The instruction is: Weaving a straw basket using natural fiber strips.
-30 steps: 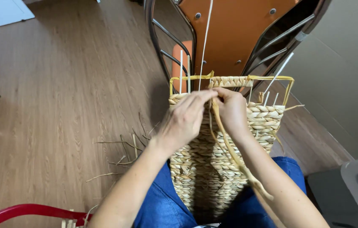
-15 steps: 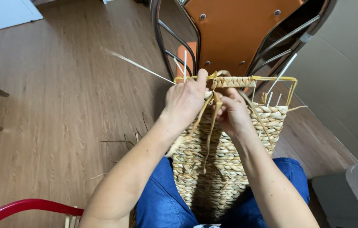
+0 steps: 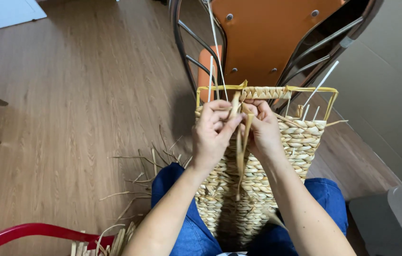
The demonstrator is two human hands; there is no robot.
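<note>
Wooden floor below; both hands [image 3: 213,130] [image 3: 263,128] pinch a straw strand [image 3: 240,147] against the woven basket [image 3: 300,140].

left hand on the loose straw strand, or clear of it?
Touching. The head view shows the left hand pinching the loose strand at its top, against the woven basket.

You see an orange chair [image 3: 272,38] upturned ahead; left of it, loose straw scraps [image 3: 149,166] litter the wooden floor [image 3: 68,95].

Single head view, steeply downward, close over lap.
</note>
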